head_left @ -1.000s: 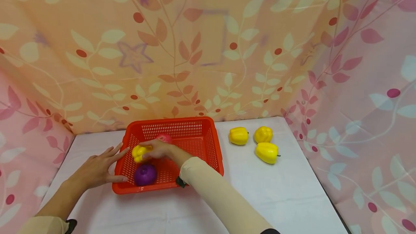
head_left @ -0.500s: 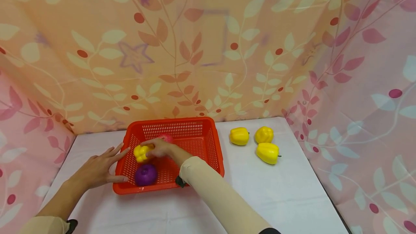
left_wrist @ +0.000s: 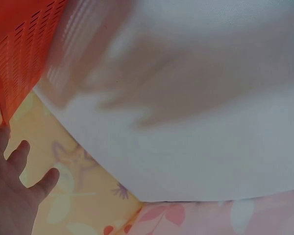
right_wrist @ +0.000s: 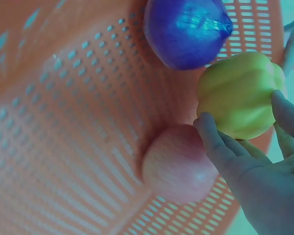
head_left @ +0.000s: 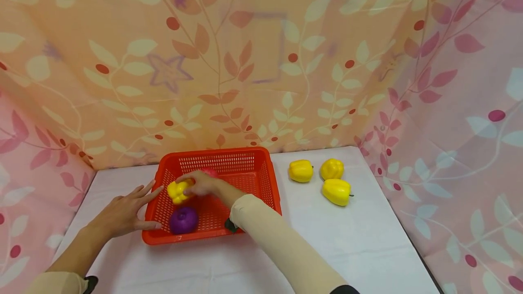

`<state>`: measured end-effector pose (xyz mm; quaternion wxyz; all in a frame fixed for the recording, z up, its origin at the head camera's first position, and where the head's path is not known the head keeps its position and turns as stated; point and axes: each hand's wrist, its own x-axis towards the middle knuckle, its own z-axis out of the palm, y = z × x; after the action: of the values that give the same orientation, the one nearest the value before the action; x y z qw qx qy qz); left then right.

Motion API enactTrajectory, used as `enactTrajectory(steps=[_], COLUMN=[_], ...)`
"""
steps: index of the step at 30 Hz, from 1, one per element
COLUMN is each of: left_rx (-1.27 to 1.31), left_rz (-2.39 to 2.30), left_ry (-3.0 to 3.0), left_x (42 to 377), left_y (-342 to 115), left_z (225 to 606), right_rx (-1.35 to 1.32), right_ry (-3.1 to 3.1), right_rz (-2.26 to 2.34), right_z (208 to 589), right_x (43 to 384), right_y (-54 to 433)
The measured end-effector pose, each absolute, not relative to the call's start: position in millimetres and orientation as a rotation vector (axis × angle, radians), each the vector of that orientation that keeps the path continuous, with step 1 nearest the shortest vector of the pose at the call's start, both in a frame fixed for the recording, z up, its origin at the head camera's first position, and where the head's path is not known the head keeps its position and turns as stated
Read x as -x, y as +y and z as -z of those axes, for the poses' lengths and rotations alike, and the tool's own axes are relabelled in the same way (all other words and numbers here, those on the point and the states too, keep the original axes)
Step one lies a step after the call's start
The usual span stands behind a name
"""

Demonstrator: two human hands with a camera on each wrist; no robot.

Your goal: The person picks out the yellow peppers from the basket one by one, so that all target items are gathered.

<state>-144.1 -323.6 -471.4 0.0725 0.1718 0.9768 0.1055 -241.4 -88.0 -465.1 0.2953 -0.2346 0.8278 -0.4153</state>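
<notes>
My right hand (head_left: 200, 183) reaches into the red plastic basket (head_left: 267, 189) and holds a yellow bell pepper (head_left: 176, 192) between thumb and fingers. The right wrist view shows that bell pepper (right_wrist: 237, 93) near the basket's end wall, with the fingertips (right_wrist: 206, 122) on its side. Below it in the head view lies a round purple vegetable (head_left: 184, 220) with a pointed tip. A round pinkish-red fruit (right_wrist: 179, 164) sits on the basket floor, partly hidden behind my right hand in the head view. My left hand (head_left: 126, 212) has spread fingers at the basket's left rim.
Three more yellow bell peppers lie on the white table right of the basket: one pepper (head_left: 300, 171) apart, a second pepper (head_left: 332, 169) behind a third pepper (head_left: 337, 192). Patterned cloth (head_left: 261, 58) hangs behind and at both sides of the table.
My right hand and the yellow bell pepper stay at almost the same spot in the basket. The right forearm has shifted slightly right. My left hand has not moved.
</notes>
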Motion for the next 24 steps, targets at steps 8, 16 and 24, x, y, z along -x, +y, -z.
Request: enactTrajectory(steps=[8,16,24], left_rx=[-0.517,-0.519,-0.528], left_rz=[-0.3,-0.293,-0.288], left_ry=[2.94,2.942,2.948], left_x=[144.6,145.1,143.7], left_y=[-325.9,-323.9,-321.2], left_z=[470.3,471.9,470.9], right_rx=[0.855,1.022,1.09], right_ry=[2.209,2.171,2.197], right_rz=[1.044,1.043,1.074], right_z=[431.3,409.8,407.7], right_x=[245.8,241.3,235.3], right_y=[-69.1,-27.1,34.6])
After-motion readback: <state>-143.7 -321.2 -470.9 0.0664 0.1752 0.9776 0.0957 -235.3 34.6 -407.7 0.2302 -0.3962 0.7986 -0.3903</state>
